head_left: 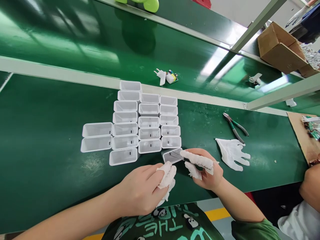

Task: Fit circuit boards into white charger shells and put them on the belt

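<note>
A small translucent white plastic case (165,159) sits tilted at the near right corner of the block of cases. My left hand (147,186), its fingertips wrapped in white covers, is closed at the near edge of this case and appears to steady it. Between the white-covered fingers of my right hand (206,166) is a thin dark tool that looks like tweezers (185,160), its tip end over the case opening. Dark thin lines show inside the case. Several like cases (125,129) stand in columns just beyond my hands, some with a small dark slot.
Green-handled cutting pliers (233,127) and a white glove (232,155) lie to the right. Behind the cases, a white plug piece and small circuit board (171,77) rest past a pale rail (205,98). A cardboard box (281,48) stands upper right; another person's arm (311,186) is at right.
</note>
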The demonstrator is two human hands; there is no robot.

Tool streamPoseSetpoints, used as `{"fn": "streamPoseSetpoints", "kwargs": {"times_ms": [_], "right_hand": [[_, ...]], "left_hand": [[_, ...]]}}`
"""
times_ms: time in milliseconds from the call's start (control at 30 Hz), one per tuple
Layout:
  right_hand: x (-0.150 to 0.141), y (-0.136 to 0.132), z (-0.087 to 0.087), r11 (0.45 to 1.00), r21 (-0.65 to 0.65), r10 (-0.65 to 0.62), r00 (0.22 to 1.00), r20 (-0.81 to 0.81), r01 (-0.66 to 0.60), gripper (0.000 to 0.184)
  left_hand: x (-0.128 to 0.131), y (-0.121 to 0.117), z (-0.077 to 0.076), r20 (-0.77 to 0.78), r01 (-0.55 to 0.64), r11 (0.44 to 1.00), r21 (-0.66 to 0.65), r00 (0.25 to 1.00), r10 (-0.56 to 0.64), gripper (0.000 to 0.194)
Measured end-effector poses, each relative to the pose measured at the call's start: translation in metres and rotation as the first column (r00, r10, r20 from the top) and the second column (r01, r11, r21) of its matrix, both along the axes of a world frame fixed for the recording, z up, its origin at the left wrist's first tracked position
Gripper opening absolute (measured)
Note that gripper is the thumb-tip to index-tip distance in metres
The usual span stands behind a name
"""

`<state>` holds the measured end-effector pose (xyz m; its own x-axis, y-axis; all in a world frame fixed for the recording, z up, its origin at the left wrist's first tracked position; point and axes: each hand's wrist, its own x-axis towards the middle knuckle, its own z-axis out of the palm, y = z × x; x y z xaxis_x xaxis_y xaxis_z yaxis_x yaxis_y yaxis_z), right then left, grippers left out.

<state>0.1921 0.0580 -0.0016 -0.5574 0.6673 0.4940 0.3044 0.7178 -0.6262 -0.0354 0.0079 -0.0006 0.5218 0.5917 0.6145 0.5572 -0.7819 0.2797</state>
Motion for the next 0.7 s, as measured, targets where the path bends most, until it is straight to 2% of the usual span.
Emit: {"fn": "streamPoseSetpoints", "kwargs": {"times_ms": [700], "right_hand": [[0.0007, 0.0004, -0.0021, 1.000, 0.000, 0.000, 1.000, -0.005, 0.000, 0.038]], "left_hand": [[0.0004, 0.0002, 0.0020, 0.012, -0.007, 1.000, -0.006, 1.000, 0.007, 0.041]]}}
